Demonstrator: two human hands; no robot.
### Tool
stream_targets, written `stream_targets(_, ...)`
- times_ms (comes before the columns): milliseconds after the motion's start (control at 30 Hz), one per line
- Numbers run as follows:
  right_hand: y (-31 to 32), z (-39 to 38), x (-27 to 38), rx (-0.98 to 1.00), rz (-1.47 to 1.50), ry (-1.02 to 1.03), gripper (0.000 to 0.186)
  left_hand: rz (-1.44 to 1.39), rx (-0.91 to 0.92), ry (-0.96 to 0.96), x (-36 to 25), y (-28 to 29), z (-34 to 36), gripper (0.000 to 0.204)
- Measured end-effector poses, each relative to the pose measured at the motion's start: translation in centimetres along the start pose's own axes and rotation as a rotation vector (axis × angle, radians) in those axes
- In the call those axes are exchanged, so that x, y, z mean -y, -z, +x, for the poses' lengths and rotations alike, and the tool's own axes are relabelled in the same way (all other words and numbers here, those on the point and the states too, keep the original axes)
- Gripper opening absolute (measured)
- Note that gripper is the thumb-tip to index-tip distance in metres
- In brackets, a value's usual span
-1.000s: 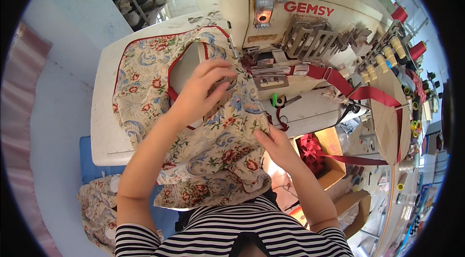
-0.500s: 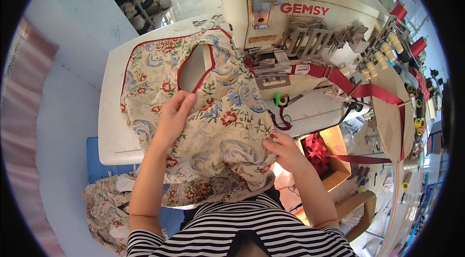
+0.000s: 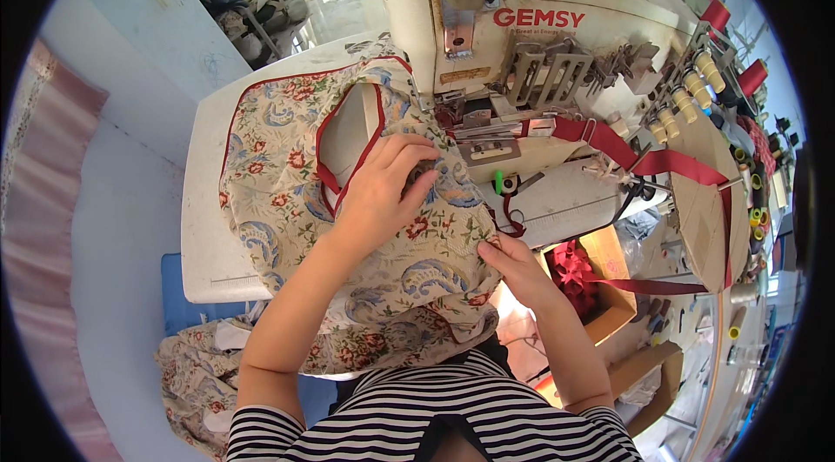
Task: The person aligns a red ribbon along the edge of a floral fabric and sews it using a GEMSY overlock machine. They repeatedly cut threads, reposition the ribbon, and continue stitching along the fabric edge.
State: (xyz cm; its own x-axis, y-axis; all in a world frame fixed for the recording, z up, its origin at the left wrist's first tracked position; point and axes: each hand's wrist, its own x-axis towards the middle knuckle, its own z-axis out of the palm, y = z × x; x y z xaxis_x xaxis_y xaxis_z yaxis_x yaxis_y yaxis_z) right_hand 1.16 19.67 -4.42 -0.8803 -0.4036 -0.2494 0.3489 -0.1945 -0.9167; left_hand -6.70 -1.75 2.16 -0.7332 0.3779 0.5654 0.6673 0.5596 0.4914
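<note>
A cream floral fabric piece (image 3: 426, 279) with red binding lies over the white machine table (image 3: 204, 244) and hangs toward my lap. Red binding also rims an elongated opening in it, through which the pale tabletop shows. My left hand (image 3: 376, 201) rests over the fabric just right of this opening, fingers bent and thumb apart, gripping nothing. At the fabric's right edge my right hand (image 3: 519, 271) pinches the cloth between thumb and fingers. The far right part of the fabric reaches the presser foot area of a cream sewing machine (image 3: 474, 44).
Red tape (image 3: 678, 168) runs through metal guides into the machine from the right. A cardboard box (image 3: 609, 318) of red tape stands below. A small green-marked tool (image 3: 506, 184) lies by the machine bed. More floral fabric (image 3: 196, 375) hangs at lower left. Thread cones (image 3: 709, 75) stand at right.
My left hand has let go of the opening's lower edge and moved right and slightly up over the cloth. The right hand keeps its hold, shifted slightly.
</note>
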Motion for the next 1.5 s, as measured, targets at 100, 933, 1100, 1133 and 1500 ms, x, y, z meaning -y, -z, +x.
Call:
stream_targets(100, 0.2, 0.0, -0.2, 0.004, -0.020, -0.001, 0.027, -0.020, 0.005, -0.004, 0.2, -0.1, 0.0, 0.021)
stream_targets(933, 0.5, 0.5, 1.1, 0.043, 0.006, -0.005, 0.030, -0.074, 0.037, 0.018, 1.6, -0.1, 1.1, 0.022)
stream_targets(1100, 0.7, 0.7, 1.0, 0.045, 0.002, -0.004, 0.031, -0.079, 0.037, 0.011, 1.9, -0.1, 1.1, 0.023)
stream_targets(1133, 0.7, 0.7, 1.0, 0.048, 0.006, -0.006, 0.031, -0.071, 0.033, 0.010, 1.9, -0.1, 1.1, 0.023)
stream_targets(1500, 1.0, 1.1, 1.1, 0.050, 0.016, -0.004, 0.036, -0.039, 0.054, 0.013, 2.4, 0.0, 1.5, 0.021)
